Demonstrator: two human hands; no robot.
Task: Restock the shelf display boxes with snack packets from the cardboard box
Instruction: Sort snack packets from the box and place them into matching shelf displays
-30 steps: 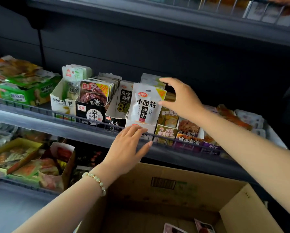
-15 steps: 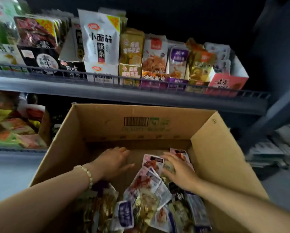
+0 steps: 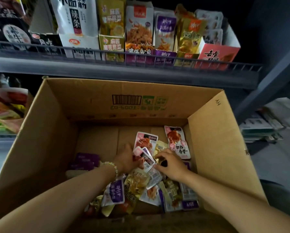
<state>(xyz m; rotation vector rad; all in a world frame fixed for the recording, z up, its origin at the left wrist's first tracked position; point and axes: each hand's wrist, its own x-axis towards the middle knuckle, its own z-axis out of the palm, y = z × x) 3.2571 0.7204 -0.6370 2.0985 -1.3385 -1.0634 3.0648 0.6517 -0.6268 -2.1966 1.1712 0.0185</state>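
A grey metal shelf [image 3: 124, 71] with a low wire rail is seen across the top of the view, and a row of display boxes is lined up on it behind the rail. Most of these appear well filled with upright packets: a white display box [image 3: 78, 42], a gold-green one [image 3: 111, 46], an orange and purple pair, and a gold one. The pink display box [image 3: 216, 54] at the right end is seen to hold only a few pale packets toward its back, so it is judged the least stocked.

Below the shelf, a large open cardboard box [image 3: 97, 105] is set with its flaps up. Much of its floor at the far left is bare, and a loose heap of snack packets [image 3: 140, 185] is gathered in the near right part: purple, gold, white and pink ones, mixed together. A pink packet [image 3: 177, 142] lies apart against the right wall.

Both hands are lowered into the heap. The left hand [image 3: 126, 158], with a bead bracelet [image 3: 113, 167] at the wrist, is laid among the pink-and-white packets; whether anything is gripped cannot be told. The right hand [image 3: 171, 163] is pinched with its fingertips on a crumpled gold packet [image 3: 161, 161].

The task is judged well advanced but unfinished: the shelf row looks mostly full, while a good many packets remain to be sorted out and carried up.
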